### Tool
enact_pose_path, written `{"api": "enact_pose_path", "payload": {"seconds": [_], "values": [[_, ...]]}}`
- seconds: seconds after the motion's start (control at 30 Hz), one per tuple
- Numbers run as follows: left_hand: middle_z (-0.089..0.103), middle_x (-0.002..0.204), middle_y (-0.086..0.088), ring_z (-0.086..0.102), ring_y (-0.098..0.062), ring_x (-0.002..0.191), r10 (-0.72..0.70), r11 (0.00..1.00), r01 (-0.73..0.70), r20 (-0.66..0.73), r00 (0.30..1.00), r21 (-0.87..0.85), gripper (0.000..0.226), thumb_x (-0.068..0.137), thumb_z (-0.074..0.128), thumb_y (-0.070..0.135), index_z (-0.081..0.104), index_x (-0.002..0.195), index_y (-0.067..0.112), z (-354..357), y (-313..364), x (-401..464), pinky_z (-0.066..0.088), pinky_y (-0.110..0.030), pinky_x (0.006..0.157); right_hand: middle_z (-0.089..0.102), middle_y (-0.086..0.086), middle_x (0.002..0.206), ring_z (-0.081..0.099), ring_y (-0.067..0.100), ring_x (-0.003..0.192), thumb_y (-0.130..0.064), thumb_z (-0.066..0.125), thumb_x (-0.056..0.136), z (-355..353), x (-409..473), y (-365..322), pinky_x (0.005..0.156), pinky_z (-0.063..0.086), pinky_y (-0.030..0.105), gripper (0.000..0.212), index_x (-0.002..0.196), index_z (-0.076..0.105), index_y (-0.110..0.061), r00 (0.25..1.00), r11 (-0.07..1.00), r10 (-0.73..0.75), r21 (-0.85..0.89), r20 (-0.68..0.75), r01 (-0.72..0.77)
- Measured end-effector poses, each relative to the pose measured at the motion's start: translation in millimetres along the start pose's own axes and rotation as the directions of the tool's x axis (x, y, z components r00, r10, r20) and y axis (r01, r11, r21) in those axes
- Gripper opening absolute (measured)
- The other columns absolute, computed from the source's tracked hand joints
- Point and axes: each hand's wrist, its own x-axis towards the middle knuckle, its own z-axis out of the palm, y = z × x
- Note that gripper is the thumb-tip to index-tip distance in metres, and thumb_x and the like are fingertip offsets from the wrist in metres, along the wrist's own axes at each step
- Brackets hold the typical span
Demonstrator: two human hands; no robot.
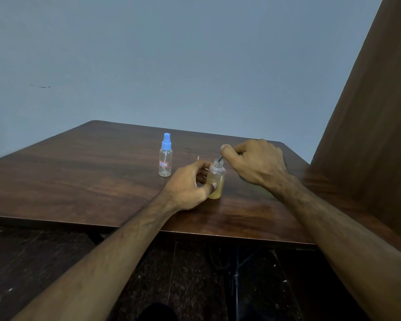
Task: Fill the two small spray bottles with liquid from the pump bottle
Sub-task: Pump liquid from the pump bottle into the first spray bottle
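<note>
The near edge of the dark wood-grain table runs just under my forearms, with dark floor below it. Past that edge my left hand curls round a small clear plastic bottle with yellowish liquid, standing upright and uncapped on the tabletop. Just above its open neck my right hand pinches something with a thin dark tube dipping into the mouth (what it belongs to is hidden in my fist). Farther back and left, apart from both hands, stands a clear spray bottle with a blue cap. Bare wood spreads widely left; a brown wooden panel crowds the right.
</note>
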Motion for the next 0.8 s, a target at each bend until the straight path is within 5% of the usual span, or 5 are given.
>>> {"api": "enact_pose_path", "payload": {"seconds": [0.1, 0.3, 0.5, 0.7, 0.8], "values": [[0.073, 0.104, 0.01, 0.07, -0.003, 0.097, 0.0, 1.0, 0.0, 0.001, 1.0, 0.004, 0.04, 0.088, 0.073, 0.019, 0.06, 0.125, 0.024, 0.1, 0.5, 0.0, 0.056, -0.022, 0.088, 0.041, -0.004, 0.045, 0.042, 0.016, 0.047, -0.052, 0.044, 0.097, -0.9, -0.3, 1.4, 0.056, 0.034, 0.027, 0.061, 0.05, 0.046, -0.013, 1.0, 1.0, -0.007, -0.001, -0.013, 0.007], [0.073, 0.104, 0.011, 0.07, -0.004, 0.098, 0.002, 1.0, -0.002, 0.003, 1.0, 0.013, 0.039, 0.088, 0.072, 0.02, 0.061, 0.125, 0.025, -0.3, 1.0, 0.0, 0.056, -0.024, 0.088, 0.046, -0.004, 0.046, 0.049, 0.017, 0.051, -0.061, 0.04, 0.096, 0.1, 1.2, 2.5, 0.058, 0.036, 0.027, 0.068, 0.059, 0.061, -0.009, 1.0, 1.0, 0.01, 0.01, -0.007, -0.01], [0.073, 0.106, 0.009, 0.07, -0.005, 0.099, 0.008, 0.999, -0.008, 0.003, 1.0, 0.037, 0.042, 0.088, 0.073, 0.02, 0.06, 0.127, 0.023, -0.2, 1.1, -0.5, 0.056, -0.026, 0.091, 0.038, -0.005, 0.045, 0.04, 0.017, 0.046, -0.052, 0.044, 0.095, -0.1, 0.6, 2.3, 0.057, 0.035, 0.028, 0.06, 0.049, 0.041, -0.014, 1.0, 1.0, 0.0, 0.006, -0.024, 0.0], [0.074, 0.103, 0.011, 0.071, -0.002, 0.096, 0.014, 1.0, -0.014, 0.01, 1.0, 0.011, 0.038, 0.082, 0.07, 0.027, 0.062, 0.12, 0.028, 0.3, 1.1, -0.3, 0.057, -0.026, 0.089, 0.051, 0.0, 0.048, 0.052, 0.019, 0.052, -0.06, 0.039, 0.099, 0.3, 1.0, 1.9, 0.056, 0.033, 0.027, 0.069, 0.059, 0.062, -0.009, 1.0, 1.0, 0.003, 0.031, -0.014, -0.002], [0.074, 0.103, 0.011, 0.071, -0.001, 0.097, 0.012, 1.0, -0.012, 0.007, 1.0, 0.004, 0.044, 0.079, 0.068, 0.03, 0.062, 0.123, 0.026, 0.6, 1.6, -0.5, 0.057, -0.025, 0.088, 0.041, -0.004, 0.045, 0.045, 0.017, 0.047, -0.058, 0.041, 0.099, 0.4, 0.0, 1.2, 0.055, 0.033, 0.027, 0.066, 0.053, 0.054, -0.011, 1.0, 1.0, -0.003, 0.009, -0.013, 0.003]]}}
